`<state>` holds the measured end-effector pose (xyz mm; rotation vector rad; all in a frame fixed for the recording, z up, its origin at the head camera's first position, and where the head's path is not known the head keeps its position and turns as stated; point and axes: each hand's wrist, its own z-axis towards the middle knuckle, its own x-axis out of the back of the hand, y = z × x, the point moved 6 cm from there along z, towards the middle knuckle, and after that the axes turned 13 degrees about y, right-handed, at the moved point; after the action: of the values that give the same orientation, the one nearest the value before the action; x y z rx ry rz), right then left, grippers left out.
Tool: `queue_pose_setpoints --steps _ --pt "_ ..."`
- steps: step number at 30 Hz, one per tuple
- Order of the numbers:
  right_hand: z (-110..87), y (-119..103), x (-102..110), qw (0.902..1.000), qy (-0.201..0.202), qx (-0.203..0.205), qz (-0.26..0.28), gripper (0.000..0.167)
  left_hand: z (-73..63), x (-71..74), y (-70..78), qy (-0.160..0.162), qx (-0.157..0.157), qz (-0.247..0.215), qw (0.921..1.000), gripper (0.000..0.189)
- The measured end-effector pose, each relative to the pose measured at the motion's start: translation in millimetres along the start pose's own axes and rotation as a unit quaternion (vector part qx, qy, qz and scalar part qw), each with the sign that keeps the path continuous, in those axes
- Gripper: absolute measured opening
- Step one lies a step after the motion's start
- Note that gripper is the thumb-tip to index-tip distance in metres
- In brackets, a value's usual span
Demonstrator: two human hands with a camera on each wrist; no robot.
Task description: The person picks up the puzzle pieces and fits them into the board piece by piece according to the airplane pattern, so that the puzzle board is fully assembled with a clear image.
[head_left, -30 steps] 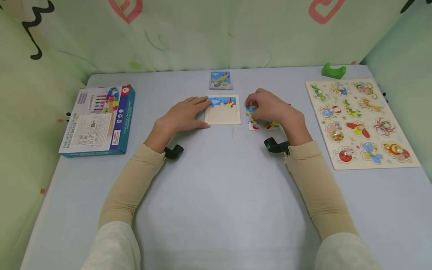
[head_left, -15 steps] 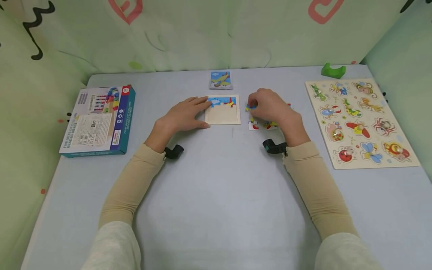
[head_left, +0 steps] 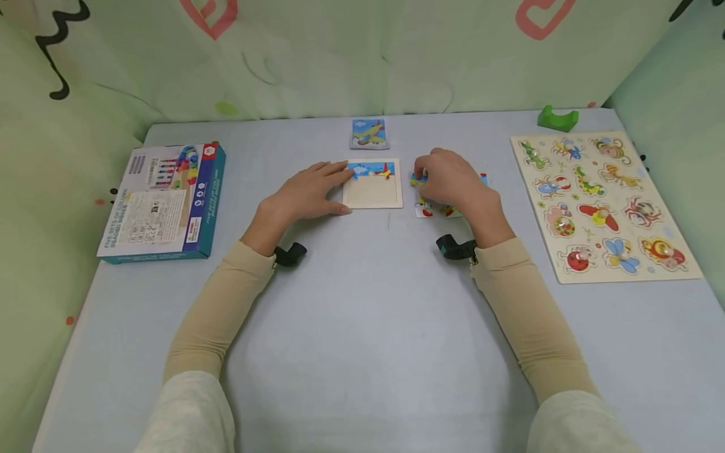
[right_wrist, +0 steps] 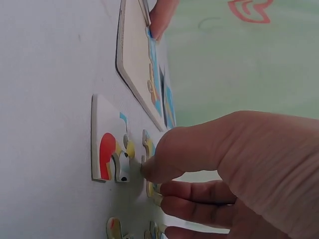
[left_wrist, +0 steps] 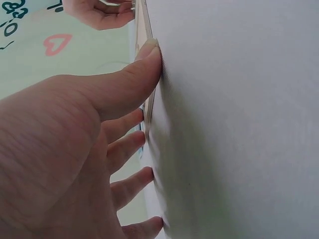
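Observation:
My left hand (head_left: 308, 192) lies with fingers extended at the left edge of a small wooden puzzle tray (head_left: 374, 196); its thumb touches the tray's near corner. Joined sky-blue pieces (head_left: 365, 168), with a red and yellow part, fill the tray's top strip; bare wood shows below. To the right of the tray, my right hand (head_left: 455, 182) pinches a blue and yellow jigsaw piece (right_wrist: 148, 144) between thumb and fingers, low over the table and partly hidden by them. A white jigsaw piece with a red shape (right_wrist: 105, 157) lies beside the thumb; several more lie partly under the hand.
Behind the tray lies a small airplane picture (head_left: 369, 133). A boxed toy set (head_left: 161, 201) occupies the left side. On the right are a large wooden insect puzzle board (head_left: 603, 207) and a green curved block (head_left: 557, 118). A printed curtain (head_left: 317, 63) hangs behind the table.
The right hand and wrist have shifted slightly left, staying over the loose jigsaw pieces; the blue and yellow piece is now more covered by the fingers. The left hand stays on the tray.

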<state>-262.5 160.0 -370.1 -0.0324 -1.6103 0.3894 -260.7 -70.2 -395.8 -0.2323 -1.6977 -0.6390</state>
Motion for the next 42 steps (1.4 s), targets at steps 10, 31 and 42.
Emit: queue_pose_setpoints --steps 10,31,42 --pt "2.3 1 1 0.9998 -0.013 -0.001 0.012 0.027 -3.4 1.5 -1.5 0.005 0.001 -0.010 0.9999 0.082" --pt "3.1 -9 1 0.9971 0.005 0.025 0.072 0.021 0.0 -0.1 -0.4 -0.001 0.006 -0.016 0.9999 0.083" --pt "7.3 -24 -8 0.9922 0.012 0.060 0.108 0.020 -0.7 2.8 0.5 -0.004 0.005 -0.014 0.9999 0.083"
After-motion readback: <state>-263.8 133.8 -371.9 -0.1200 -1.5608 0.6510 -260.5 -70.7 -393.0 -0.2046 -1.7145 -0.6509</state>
